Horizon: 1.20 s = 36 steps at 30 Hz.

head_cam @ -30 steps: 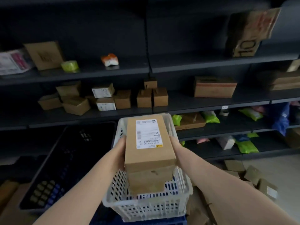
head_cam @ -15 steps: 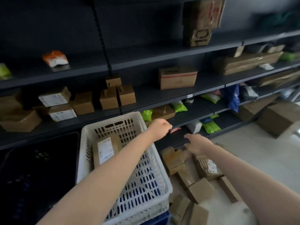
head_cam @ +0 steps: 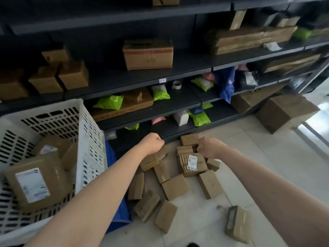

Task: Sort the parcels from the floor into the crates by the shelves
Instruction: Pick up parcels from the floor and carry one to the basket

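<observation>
A white slotted crate point(head_cam: 85, 125) stands at the left and holds several brown parcels, among them a labelled box point(head_cam: 35, 184). A pile of small brown parcels point(head_cam: 175, 186) lies on the floor tiles by the bottom shelf. My left hand point(head_cam: 153, 143) hovers over the pile's left end, fingers curled into a fist with nothing in it. My right hand point(head_cam: 208, 147) is down at the pile's far end, its curled fingers against a small parcel point(head_cam: 185, 150). Whether it grips that parcel is hidden. A labelled parcel point(head_cam: 193, 164) lies just below that hand.
Dark shelves point(head_cam: 178, 75) with cardboard boxes and green, blue and pink mailer bags run along the back. A blue crate point(head_cam: 114, 175) sits under the white one. Large cartons point(head_cam: 284, 113) stand on the floor at the right. One parcel point(head_cam: 237, 223) lies apart, near my right arm.
The labelled box I held a second ago now lies in the white crate. My view swung right and down, and both hands moved from the crate down to the floor pile.
</observation>
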Tool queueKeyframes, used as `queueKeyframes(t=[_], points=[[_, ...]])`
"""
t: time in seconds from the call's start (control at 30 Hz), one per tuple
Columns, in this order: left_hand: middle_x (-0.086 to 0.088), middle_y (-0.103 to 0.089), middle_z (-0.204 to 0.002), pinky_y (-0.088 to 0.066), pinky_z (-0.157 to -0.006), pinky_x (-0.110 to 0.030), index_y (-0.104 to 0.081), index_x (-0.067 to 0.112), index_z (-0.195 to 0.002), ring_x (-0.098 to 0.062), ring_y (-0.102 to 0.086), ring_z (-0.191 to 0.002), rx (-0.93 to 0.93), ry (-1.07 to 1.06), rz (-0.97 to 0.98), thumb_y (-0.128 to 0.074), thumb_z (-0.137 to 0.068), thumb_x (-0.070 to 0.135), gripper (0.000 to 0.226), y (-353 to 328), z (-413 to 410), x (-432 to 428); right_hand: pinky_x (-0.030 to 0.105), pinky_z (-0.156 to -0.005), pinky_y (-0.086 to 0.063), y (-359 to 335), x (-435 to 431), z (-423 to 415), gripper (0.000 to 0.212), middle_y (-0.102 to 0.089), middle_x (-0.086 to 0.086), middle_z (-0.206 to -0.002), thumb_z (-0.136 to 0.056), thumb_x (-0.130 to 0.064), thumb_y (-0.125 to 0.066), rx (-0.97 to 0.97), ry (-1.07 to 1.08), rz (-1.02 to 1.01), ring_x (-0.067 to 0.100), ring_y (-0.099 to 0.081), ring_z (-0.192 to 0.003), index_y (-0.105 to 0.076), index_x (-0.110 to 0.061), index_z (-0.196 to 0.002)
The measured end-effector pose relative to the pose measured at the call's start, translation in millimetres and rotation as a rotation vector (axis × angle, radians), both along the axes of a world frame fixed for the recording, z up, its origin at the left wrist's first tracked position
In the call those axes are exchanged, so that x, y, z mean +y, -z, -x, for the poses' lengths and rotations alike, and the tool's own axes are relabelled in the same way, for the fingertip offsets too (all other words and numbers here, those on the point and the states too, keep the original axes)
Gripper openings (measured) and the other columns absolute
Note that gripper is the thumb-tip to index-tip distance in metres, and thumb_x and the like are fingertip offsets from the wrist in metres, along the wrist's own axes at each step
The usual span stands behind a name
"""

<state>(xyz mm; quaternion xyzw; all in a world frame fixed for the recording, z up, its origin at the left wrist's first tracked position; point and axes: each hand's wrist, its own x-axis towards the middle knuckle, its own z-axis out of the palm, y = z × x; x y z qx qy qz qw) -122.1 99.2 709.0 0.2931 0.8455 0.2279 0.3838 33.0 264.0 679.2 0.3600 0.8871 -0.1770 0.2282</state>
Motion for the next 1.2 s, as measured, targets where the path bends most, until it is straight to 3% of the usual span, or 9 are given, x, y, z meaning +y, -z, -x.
queueKeyframes(t=[0.17, 0.3, 0.53, 0.63, 0.8, 0.9, 1.0, 1.1, 1.2], points=[[-0.007, -0.057, -0.095, -0.043, -0.08, -0.031, -0.061, 0.01, -0.098, -0.02, -0.053, -0.086, -0.011, 0.019, 0.134, -0.048, -0.098, 0.025, 0.02, 78.0, -21.7, 22.0, 0.035, -0.101, -0.042, 64.1, 22.9, -29.3, 0.044, -0.051, 0.014, -0.137, -0.094, -0.022, -0.049, -0.03, 0.005, 0.095, 0.032, -0.048, -0.126, -0.049, -0.007, -0.136], [-0.001, -0.047, -0.076, -0.034, -0.059, -0.027, -0.054, 0.015, -0.089, -0.013, -0.045, -0.065, -0.067, 0.023, 0.187, -0.046, -0.097, 0.021, 0.013, 177.0, -33.9, 27.9, 0.031, -0.102, -0.036, 173.7, 23.9, -45.3, 0.04, -0.051, 0.013, -0.137, -0.097, -0.022, -0.045, -0.086, 0.066, 0.163, 0.031, -0.046, -0.127, -0.05, -0.009, -0.135], [-0.003, -0.055, -0.093, -0.037, -0.074, -0.024, -0.059, 0.008, -0.103, -0.017, -0.054, -0.087, -0.193, 0.074, 0.263, -0.051, -0.096, 0.016, 0.013, 436.3, -57.4, 15.4, 0.034, -0.1, -0.043, 435.6, 12.0, -56.4, 0.043, -0.052, 0.013, -0.135, -0.093, -0.03, -0.05, -0.202, 0.121, 0.209, 0.03, -0.049, -0.123, -0.051, -0.011, -0.132], [-0.008, -0.058, -0.12, -0.038, -0.077, -0.024, -0.053, 0.008, -0.124, -0.023, -0.054, -0.112, -0.157, 0.141, 0.328, -0.059, -0.093, 0.026, 0.037, 534.8, -67.5, 19.2, 0.042, -0.104, -0.041, 550.6, 19.6, -83.4, 0.065, -0.039, 0.017, -0.145, -0.086, -0.042, -0.058, -0.28, 0.228, 0.16, 0.035, -0.041, -0.13, -0.037, -0.017, -0.142], [-0.012, -0.046, -0.144, -0.041, -0.096, -0.025, -0.039, 0.006, -0.142, -0.025, -0.048, -0.128, -0.081, 0.532, 0.7, -0.059, -0.081, 0.063, 0.086, 686.8, -88.5, 8.4, 0.062, -0.114, -0.007, 683.2, 81.2, -128.7, 0.123, 0.023, 0.019, -0.157, -0.066, -0.075, -0.063, -0.25, 0.479, -0.024, 0.037, 0.016, -0.146, 0.019, -0.036, -0.149], [-0.025, -0.022, -0.154, -0.037, -0.104, -0.03, 0.008, -0.006, -0.148, -0.03, -0.038, -0.136, 0.017, 0.466, 0.74, -0.063, -0.069, 0.074, 0.133, 745.8, -105.5, -20.1, 0.063, -0.114, 0.001, 721.8, 125.7, -142.4, 0.125, 0.025, 0.019, -0.156, -0.068, -0.071, -0.067, -0.18, 0.619, -0.08, 0.037, 0.02, -0.144, 0.023, -0.036, -0.147], [-0.027, -0.005, -0.156, -0.034, -0.107, -0.033, 0.025, 0.005, -0.146, -0.033, -0.031, -0.14, -0.052, 0.301, 0.604, -0.069, -0.069, 0.066, 0.136, 761.2, -120.4, -37.5, 0.063, -0.114, -0.002, 729.8, 138.9, -155.0, 0.126, 0.013, 0.014, -0.159, -0.067, -0.064, -0.073, -0.219, 0.64, -0.011, 0.038, 0.008, -0.146, 0.022, -0.043, -0.146], [-0.021, -0.018, -0.155, -0.035, -0.106, -0.033, 0.01, 0.006, -0.151, -0.03, -0.033, -0.138, -0.11, 0.193, 0.53, -0.07, -0.071, 0.062, 0.126, 760.9, -120.6, -46.5, 0.062, -0.113, -0.013, 723.0, 112.8, -165.0, 0.123, -0.002, 0.019, -0.156, -0.065, -0.063, -0.073, -0.323, 0.542, -0.012, 0.041, -0.009, -0.143, 0.018, -0.045, -0.146], [-0.011, -0.052, -0.137, -0.042, -0.095, -0.027, -0.036, 0.002, -0.139, -0.026, -0.051, -0.125, -0.257, -0.079, 0.393, -0.078, -0.074, 0.042, 0.087, 768.4, -105.6, -38.1, 0.054, -0.107, -0.024, 712.1, 77.5, -167.8, 0.101, -0.027, 0.02, -0.143, -0.065, -0.067, -0.069, -0.297, 0.445, 0.051, 0.039, -0.027, -0.133, -0.015, -0.04, -0.145]])
